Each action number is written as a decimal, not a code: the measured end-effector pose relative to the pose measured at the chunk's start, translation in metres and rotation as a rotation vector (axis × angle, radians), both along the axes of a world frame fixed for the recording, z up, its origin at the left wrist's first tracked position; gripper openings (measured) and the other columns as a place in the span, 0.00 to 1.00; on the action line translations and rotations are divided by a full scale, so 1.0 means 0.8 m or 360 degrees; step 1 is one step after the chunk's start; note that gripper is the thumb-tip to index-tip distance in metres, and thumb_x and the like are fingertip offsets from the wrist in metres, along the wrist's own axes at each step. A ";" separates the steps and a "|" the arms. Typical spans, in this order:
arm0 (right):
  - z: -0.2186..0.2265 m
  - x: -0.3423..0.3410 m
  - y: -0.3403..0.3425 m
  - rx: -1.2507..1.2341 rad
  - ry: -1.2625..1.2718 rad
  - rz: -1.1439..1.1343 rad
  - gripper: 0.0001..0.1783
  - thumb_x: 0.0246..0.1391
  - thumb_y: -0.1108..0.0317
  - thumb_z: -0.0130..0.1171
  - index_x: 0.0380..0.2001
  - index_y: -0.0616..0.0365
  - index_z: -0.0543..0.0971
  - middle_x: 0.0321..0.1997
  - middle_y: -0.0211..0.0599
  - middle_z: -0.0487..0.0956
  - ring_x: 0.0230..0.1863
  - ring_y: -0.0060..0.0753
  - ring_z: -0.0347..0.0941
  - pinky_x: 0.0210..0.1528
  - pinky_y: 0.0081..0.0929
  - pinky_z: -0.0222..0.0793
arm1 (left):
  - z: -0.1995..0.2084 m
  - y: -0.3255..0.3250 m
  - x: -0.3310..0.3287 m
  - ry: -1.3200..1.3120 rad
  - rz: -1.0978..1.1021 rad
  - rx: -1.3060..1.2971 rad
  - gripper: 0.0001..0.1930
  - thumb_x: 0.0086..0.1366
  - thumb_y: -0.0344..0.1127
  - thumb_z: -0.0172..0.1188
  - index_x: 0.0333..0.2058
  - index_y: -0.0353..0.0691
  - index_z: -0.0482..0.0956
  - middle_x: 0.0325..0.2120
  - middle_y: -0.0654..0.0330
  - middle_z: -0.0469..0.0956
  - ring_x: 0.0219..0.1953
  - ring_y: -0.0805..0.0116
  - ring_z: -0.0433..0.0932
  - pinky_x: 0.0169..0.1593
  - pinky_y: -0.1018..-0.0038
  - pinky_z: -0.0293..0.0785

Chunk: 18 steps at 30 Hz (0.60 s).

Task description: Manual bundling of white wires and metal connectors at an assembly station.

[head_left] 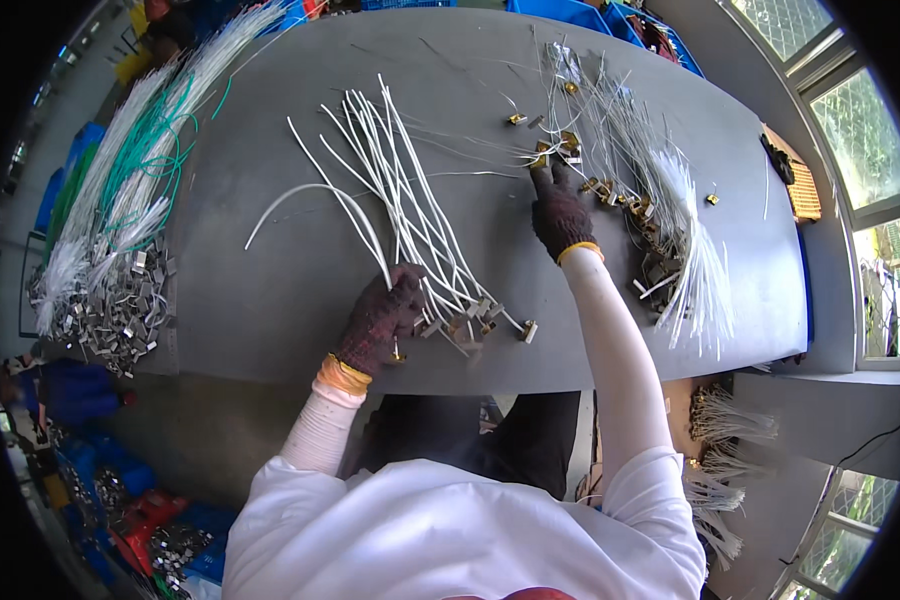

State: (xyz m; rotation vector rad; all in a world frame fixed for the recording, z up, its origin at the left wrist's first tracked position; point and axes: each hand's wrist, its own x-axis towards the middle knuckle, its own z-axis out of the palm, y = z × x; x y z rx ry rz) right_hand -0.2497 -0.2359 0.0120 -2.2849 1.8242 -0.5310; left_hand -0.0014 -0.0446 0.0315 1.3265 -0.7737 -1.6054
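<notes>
My left hand [382,315], in a dark knitted glove, is closed around white sleeved wires [355,215] near the table's front edge. A small brass-coloured metal end [398,357] sticks out below its fingers. Beside it lies a loose spread of white sleeves [410,190], their silver metal ends [485,312] toward me. Farther out on the right, my gloved right hand [562,208] has its fingertips at a brass-coloured metal piece [540,157], seemingly pinching it. Thin bare wires trail left from there. More brass pieces [605,190] sit just right of that hand.
A heap of thin wires with white sleeves [695,250] covers the grey table's [300,80] right side. At the left lie long white and green wires [150,150] and many silver metal clips [120,320]. Blue bins [560,12] stand past the far edge, an orange box [802,185] at the right.
</notes>
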 end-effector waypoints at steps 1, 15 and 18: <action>-0.003 -0.001 -0.008 0.0118 0.0140 0.0011 0.22 0.56 0.71 0.54 0.55 0.50 0.71 0.60 0.50 0.69 0.56 0.60 0.71 0.54 0.47 0.71 | 0.003 -0.004 -0.007 0.0110 0.0048 -0.0027 0.21 0.69 0.50 0.56 0.49 0.38 0.75 0.25 0.69 0.69 0.20 0.82 0.62 0.24 0.81 0.59; 0.042 -0.210 0.198 0.1310 -0.0993 -0.0265 0.10 0.56 0.64 0.57 0.38 0.57 0.79 0.26 0.28 0.77 0.22 0.23 0.72 0.25 0.24 0.68 | -0.014 -0.001 -0.023 0.1124 -0.0116 -0.0079 0.19 0.72 0.43 0.52 0.55 0.38 0.71 0.47 0.52 0.78 0.50 0.58 0.78 0.52 0.59 0.76; 0.075 -0.262 0.272 0.1492 -0.1158 -0.0455 0.08 0.55 0.66 0.59 0.36 0.57 0.78 0.27 0.26 0.75 0.22 0.18 0.69 0.24 0.22 0.66 | -0.017 0.000 -0.040 0.1365 -0.0113 -0.0146 0.17 0.72 0.41 0.52 0.54 0.38 0.71 0.47 0.51 0.77 0.52 0.55 0.76 0.55 0.53 0.75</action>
